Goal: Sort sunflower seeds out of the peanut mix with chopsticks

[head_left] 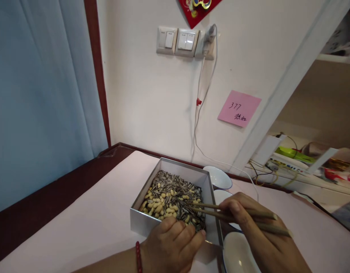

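Observation:
A silver-grey square box (145, 223) holds striped sunflower seeds (175, 181) and pale peanuts (159, 201), mixed together. My left hand (175, 244), with a red bead bracelet (138, 258) at the wrist, is closed over the box's near rim, its fingertips curled inside. Between the thumb and fingers of my right hand (257, 223) is a pair of wooden chopsticks (212, 212). Their tips reach down among the seeds near the middle of the box; whether they pinch anything is too small to tell.
White bowls stand along the box's right side: a far bowl (219, 177), a middle bowl (220, 195) partly behind my right hand, and a near bowl (239, 252). A white cable (220, 157) runs from the wall socket onto the pink-covered table (106, 212). Shelves (320, 113) rise at the right.

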`<state>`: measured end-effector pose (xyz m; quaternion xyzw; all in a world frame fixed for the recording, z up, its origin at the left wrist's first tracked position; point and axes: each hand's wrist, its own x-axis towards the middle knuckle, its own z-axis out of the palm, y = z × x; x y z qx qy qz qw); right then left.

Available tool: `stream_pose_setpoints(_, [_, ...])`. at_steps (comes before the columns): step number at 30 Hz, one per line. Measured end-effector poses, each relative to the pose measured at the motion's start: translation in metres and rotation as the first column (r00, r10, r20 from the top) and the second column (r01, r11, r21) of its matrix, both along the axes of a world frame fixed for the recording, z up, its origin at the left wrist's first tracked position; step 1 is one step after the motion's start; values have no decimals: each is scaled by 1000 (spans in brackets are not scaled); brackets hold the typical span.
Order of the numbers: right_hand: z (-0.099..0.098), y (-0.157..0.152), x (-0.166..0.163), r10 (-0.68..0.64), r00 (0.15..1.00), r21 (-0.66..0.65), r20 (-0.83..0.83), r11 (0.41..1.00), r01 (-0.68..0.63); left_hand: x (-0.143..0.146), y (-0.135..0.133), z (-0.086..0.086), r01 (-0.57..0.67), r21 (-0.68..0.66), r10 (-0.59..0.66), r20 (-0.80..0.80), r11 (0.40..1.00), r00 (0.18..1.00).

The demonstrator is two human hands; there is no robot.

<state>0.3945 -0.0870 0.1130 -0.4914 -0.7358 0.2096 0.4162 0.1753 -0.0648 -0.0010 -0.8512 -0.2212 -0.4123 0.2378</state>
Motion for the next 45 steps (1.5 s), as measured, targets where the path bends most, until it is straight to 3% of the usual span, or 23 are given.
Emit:
stream_pose_setpoints(11, [-6, 2, -12, 25, 999, -93, -24, 995, -27, 5, -3, 3, -2, -7, 2, -12, 1000, 1000])
stream_pose_setpoints(23, [3, -3, -6, -14, 1000, -28, -15, 1000, 14, -1, -2, 0, -29, 9, 29, -27, 1000, 999])
stream_pose_setpoints(38, [-9, 2, -2, -22, 1000, -55, 11, 998, 23, 1, -2, 3, -12, -7, 12, 18, 1000, 1000])
stream_pose_setpoints(45, [5, -4, -3, -21, 1000, 32, 19, 999, 20, 0, -1, 0, -4, 8, 4, -4, 1000, 1000])
